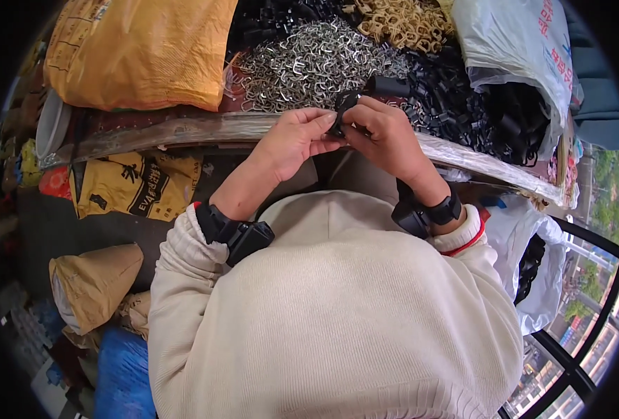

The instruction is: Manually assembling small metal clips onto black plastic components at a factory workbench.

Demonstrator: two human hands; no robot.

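Observation:
My left hand point(292, 145) and my right hand point(390, 140) meet over the table's near edge. Between them is a small black curved part point(339, 115), apparently plastic; the fingers hide much of it. The left thumb and fingers pinch its left side, while the right fingers curl round the other side. Just beyond lies a heap of silver bent metal hooks point(295, 66). Many small black parts point(442, 91) are piled to the right of the hooks, with a thicker black cylindrical piece point(388, 86) close to my right hand.
An orange woven sack point(142, 52) stands at the table's left, and tan ring-shaped parts point(404, 24) lie at the back. On the right, a white bag point(515, 45) spills black pieces. Below the wrapped table edge point(177, 131) are a yellow bag point(138, 185) and brown paper sack point(96, 283).

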